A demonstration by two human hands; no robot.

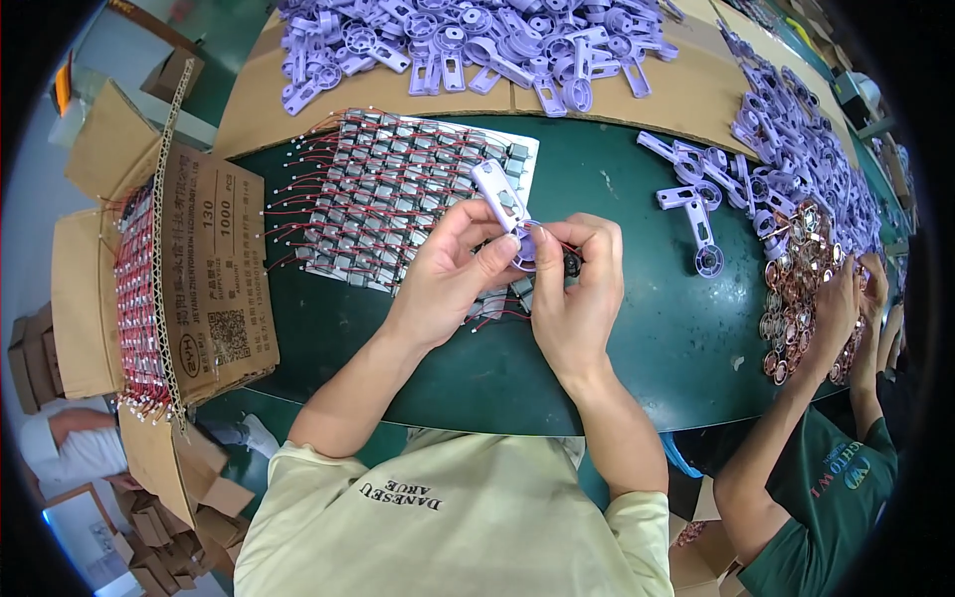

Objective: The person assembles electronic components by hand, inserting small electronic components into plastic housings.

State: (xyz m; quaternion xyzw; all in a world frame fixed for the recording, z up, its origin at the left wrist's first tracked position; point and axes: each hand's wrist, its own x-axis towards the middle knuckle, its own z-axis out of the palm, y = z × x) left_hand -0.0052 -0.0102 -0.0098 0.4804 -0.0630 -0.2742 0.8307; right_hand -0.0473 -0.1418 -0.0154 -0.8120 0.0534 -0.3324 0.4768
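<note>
My left hand [448, 264] is closed around a light purple plastic housing [494, 191], which has a long slotted arm and a ring-shaped end. At that ring end, my right hand [585, 284] pinches with thumb and forefinger. A thin red wire [565, 245] runs by the right fingers, and a small dark part shows partly beneath them; the fingers hide most of it. Under and behind my hands lies a white sheet [532, 149] bearing rows of small grey motors [373, 179] with red wires. Several loose motors [519, 291] sit just below my hands.
Purple housings pile up on cardboard [477, 45] at the back, with others [701, 224] at right. An open carton [224, 269] of red-wired parts stands left. At right, a co-worker's hands [846, 298] touch a heap of copper-coloured rings [796, 289] on the green table [448, 383].
</note>
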